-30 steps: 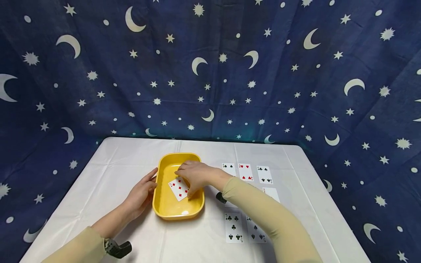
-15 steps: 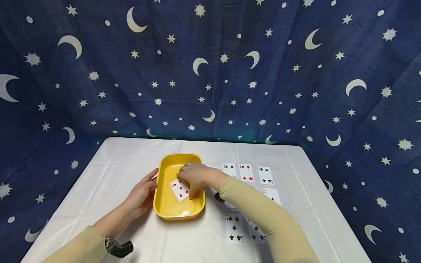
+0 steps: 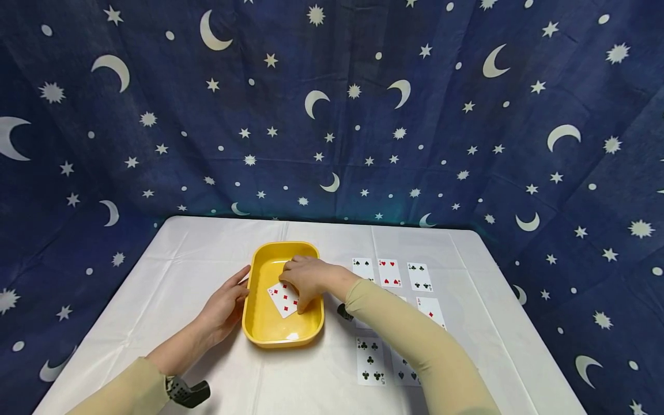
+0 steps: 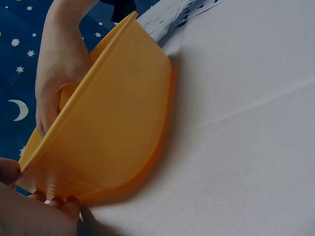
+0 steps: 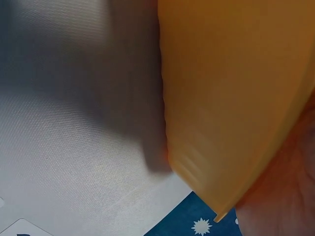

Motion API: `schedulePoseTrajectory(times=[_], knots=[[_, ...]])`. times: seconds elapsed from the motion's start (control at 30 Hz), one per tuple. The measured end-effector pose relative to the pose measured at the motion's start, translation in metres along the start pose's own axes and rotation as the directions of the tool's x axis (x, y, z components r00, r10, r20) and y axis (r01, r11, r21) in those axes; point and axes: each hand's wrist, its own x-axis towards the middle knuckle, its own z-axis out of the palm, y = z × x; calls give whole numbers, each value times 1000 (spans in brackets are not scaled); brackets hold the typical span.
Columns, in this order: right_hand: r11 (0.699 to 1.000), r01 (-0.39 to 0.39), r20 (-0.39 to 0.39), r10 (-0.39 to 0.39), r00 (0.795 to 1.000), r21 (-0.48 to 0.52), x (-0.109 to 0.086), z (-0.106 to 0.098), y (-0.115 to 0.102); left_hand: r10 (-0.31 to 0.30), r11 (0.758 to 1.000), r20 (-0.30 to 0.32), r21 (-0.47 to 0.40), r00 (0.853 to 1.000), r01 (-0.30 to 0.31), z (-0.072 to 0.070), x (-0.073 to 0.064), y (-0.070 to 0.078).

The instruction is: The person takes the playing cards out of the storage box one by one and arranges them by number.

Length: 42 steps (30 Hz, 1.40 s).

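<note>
A yellow tray (image 3: pixel 282 328) stands on the white-covered table. Inside it, a five of diamonds playing card (image 3: pixel 282 300) lies tilted, face up. My right hand (image 3: pixel 307 278) reaches over the tray's right side, its thumb and curled fingers gripping the card's right part, which they partly hide. Against the tray's left outer wall rests my left hand (image 3: pixel 223 308), with the fingers fairly straight. In the left wrist view its fingertips (image 4: pixel 56 201) touch the tray wall (image 4: pixel 113 118) below the rim. The right wrist view shows mainly the tray's outer wall (image 5: pixel 231 98); the card is hidden there.
Right of the tray, playing cards lie in rows: a four of spades (image 3: pixel 363 268), four of hearts (image 3: pixel 389 274) and four of clubs (image 3: pixel 419 278) at the back, a diamond card (image 3: pixel 430 309), and a five of clubs (image 3: pixel 370 363) in front. My right sleeve (image 3: pixel 415 340) covers some.
Both hands and the tray stay nearly still. The right forearm has shifted very slightly, showing more of the diamond card on the table.
</note>
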Motion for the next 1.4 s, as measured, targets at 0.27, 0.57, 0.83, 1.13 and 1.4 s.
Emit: schedulePoseTrajectory(times=[0.27, 0.57, 0.83, 1.13, 1.4], knots=[[1000, 4, -1, -4, 1000, 2, 1, 1, 0, 7, 1000, 2, 6, 1000, -7, 0, -1, 0], [1000, -2, -3, 2, 1000, 7, 1, 2, 0, 7, 1000, -1, 7, 1000, -7, 0, -1, 0], [1000, -1, -5, 1, 1000, 14, 2, 2, 0, 0, 1000, -14, 10, 1000, 0, 1, 1, 0], [1000, 1, -11, -1, 1000, 7, 2, 3, 1, 14, 1000, -1, 1, 1000, -14, 0, 1, -1], [1000, 20, -14, -20, 1000, -3, 1, 4, 2, 11, 1000, -2, 3, 1000, -11, -1, 1, -1]])
